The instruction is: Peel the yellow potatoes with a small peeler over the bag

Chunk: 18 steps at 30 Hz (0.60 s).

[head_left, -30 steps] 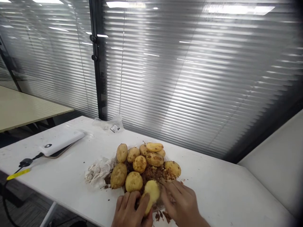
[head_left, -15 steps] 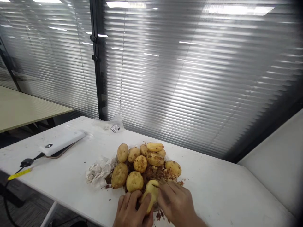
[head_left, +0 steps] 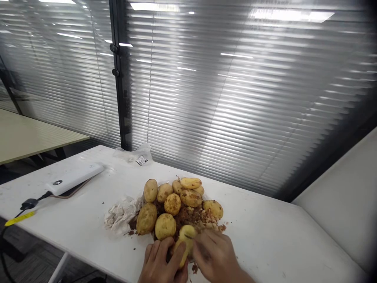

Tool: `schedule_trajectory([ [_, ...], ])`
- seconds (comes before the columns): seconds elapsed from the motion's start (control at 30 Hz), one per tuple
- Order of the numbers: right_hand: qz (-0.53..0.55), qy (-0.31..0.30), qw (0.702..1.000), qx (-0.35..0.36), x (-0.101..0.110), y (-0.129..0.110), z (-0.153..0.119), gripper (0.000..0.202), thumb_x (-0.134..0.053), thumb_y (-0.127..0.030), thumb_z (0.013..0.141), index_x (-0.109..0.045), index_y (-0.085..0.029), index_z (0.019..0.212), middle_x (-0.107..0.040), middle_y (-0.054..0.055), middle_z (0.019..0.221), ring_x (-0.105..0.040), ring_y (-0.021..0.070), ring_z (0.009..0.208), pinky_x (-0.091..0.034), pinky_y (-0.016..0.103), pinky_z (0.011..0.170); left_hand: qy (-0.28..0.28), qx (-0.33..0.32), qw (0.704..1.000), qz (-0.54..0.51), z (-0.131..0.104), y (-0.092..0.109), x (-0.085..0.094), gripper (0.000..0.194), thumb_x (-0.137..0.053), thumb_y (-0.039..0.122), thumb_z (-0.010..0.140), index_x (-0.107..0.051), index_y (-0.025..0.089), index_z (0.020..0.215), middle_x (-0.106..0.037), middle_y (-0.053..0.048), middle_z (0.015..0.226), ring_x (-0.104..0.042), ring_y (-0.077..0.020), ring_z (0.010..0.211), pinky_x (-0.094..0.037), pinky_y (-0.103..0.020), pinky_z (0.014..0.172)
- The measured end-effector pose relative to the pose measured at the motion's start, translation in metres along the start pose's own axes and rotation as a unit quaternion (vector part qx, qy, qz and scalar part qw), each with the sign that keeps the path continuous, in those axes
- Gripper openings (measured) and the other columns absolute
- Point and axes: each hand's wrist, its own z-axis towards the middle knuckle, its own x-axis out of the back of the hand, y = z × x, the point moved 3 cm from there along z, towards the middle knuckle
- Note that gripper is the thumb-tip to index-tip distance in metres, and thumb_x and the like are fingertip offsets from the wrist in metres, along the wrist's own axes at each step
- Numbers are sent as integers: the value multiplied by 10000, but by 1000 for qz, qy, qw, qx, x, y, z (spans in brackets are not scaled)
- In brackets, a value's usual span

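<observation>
Potato (head_left: 185,231), pale and apparently peeled, sits in the clasped fingers of the left hand (head_left: 161,262), beside brown peelings (head_left: 190,215). It looks firm but probably damp and slippery, best held around its sides. Fingers of the right hand (head_left: 218,255) grasp a blurred, thin tool (head_left: 189,236).

Pale yellow potato (head_left: 186,237) – white table (head_left: 253,228) – grey-white striped blinds (head_left: 188,98) – bright yellow tag (head_left: 20,218)
</observation>
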Motion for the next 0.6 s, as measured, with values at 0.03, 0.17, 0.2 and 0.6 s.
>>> schedule_trajectory([
  [0.03,0,-6,1000,-1,-1,-1,0,226,-465,-153,871,-501,-201,654,-535,-11,549,-514,126,487,-320,251,500,0,-1,1000,-2,0,0,0,236,-472,159,822,-657,271,918,-579,-30,816,-529,-159,729,-374,-282,675],
  [0.17,-24,24,999,-35,-1,1,-2,200,-481,-147,867,-527,-195,678,-557,3,575,-554,140,540,-337,248,528,-3,-5,1000,0,-1,-1,-1,242,-475,155,813,-663,266,916,-581,-37,855,-527,-165,747,-388,-290,699],
  [0.2,-24,28,999,-35,-1,1,-2,194,-485,-145,867,-533,-193,685,-557,3,576,-559,141,547,-340,246,533,-3,-5,1000,1,-2,-2,-1,241,-479,150,810,-664,263,915,-580,-38,860,-526,-166,750,-390,-291,704],
  [0.6,6,-16,1000,-24,-1,0,0,207,-478,-155,860,-498,-200,659,-538,-19,551,-518,119,483,-302,240,493,14,-8,1000,-23,-5,-2,-1,230,-508,133,804,-677,239,919,-578,-48,920,-518,-160,766,-394,-291,727],
])
